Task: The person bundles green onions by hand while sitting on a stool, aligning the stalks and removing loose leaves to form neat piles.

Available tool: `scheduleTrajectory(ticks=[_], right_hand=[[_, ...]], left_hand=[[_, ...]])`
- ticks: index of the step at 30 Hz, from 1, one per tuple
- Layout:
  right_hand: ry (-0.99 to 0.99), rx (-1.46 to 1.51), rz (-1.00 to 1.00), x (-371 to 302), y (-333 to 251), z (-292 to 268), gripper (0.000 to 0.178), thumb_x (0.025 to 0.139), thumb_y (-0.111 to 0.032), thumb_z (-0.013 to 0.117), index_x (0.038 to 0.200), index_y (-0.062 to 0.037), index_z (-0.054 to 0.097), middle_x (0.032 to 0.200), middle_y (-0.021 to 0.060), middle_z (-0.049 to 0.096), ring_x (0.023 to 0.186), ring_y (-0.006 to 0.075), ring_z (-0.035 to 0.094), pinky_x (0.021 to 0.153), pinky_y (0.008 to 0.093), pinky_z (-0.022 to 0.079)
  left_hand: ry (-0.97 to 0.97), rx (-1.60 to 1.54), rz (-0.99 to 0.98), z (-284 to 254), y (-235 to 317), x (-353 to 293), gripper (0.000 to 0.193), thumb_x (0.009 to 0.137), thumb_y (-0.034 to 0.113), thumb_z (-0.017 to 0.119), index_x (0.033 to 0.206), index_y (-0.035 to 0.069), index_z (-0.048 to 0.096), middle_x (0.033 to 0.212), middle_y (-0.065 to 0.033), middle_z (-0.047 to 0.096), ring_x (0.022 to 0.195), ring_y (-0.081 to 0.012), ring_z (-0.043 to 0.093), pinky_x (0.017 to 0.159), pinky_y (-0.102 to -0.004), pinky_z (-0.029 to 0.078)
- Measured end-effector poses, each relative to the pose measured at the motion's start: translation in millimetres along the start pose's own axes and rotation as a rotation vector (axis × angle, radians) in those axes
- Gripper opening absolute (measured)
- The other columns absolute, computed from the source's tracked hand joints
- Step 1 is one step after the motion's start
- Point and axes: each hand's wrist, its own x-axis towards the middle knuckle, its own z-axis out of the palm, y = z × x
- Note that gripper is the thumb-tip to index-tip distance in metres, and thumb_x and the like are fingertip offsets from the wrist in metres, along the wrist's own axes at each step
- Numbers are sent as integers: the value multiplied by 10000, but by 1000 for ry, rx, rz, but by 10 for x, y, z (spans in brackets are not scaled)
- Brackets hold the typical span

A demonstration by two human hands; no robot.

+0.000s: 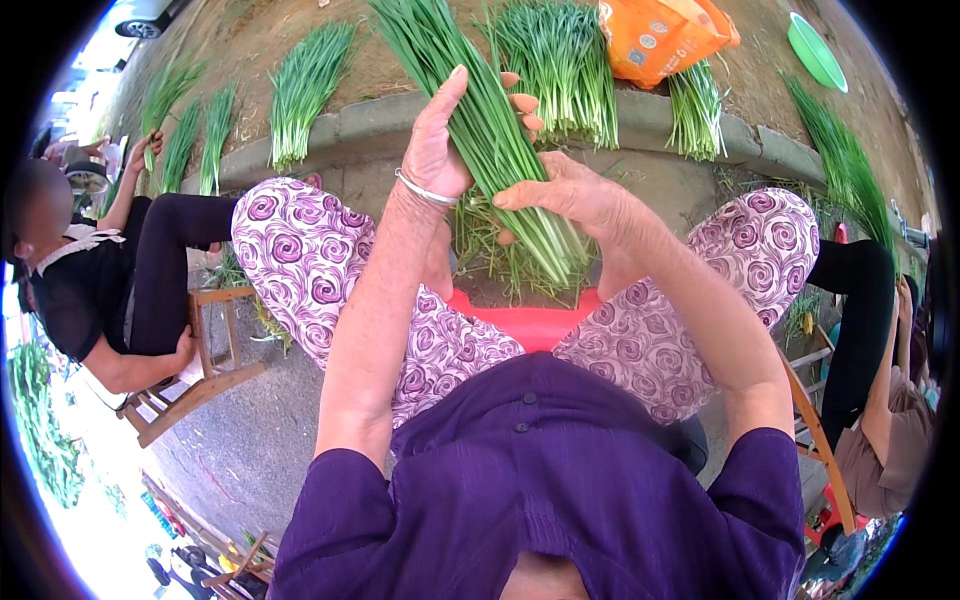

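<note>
A thick bunch of long green garlic chives (pixel 480 125) lies slanted across both my hands, its pale cut ends pointing down to the right and its green tips up to the left. My left hand (pixel 437 140) cups the bunch from below and behind, its thumb up along the near side and its fingertips showing past the far side. Lower down, near the pale stems, my right hand (pixel 565 195) is closed round the bunch with its thumb laid across it. Loose trimmings (pixel 490 255) litter the ground beneath, between my feet.
Along the stone kerb (pixel 375 130) lie several chive bundles, among them a wide pile (pixel 555 70) and a smaller bundle (pixel 300 90). An orange bag (pixel 665 40) rests beside the pile; a green basin (pixel 817 52) stands farther right. People sit on wooden chairs (pixel 200 375) at both sides, handling chives.
</note>
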Motion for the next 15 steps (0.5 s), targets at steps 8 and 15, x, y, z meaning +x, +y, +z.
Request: scheduleTrajectory(ticks=[8, 15], right_hand=[[33, -218, 61, -22, 47, 41, 268, 793, -186, 619, 969, 14, 587, 791, 75, 637, 650, 124, 625, 580, 281, 505], [39, -61, -28, 62, 182, 11, 331, 728, -194, 711, 967, 6, 598, 776, 90, 643, 662, 138, 631, 618, 280, 517]], left_hand=[[112, 120, 105, -117, 75, -45, 379, 896, 184, 571, 1214, 5, 466, 957, -120, 600, 873, -240, 600, 829, -392, 506], [-10, 126, 80, -77, 18, -59, 390, 898, 184, 571, 1226, 13, 445, 880, -90, 562, 850, -236, 567, 836, -395, 484]])
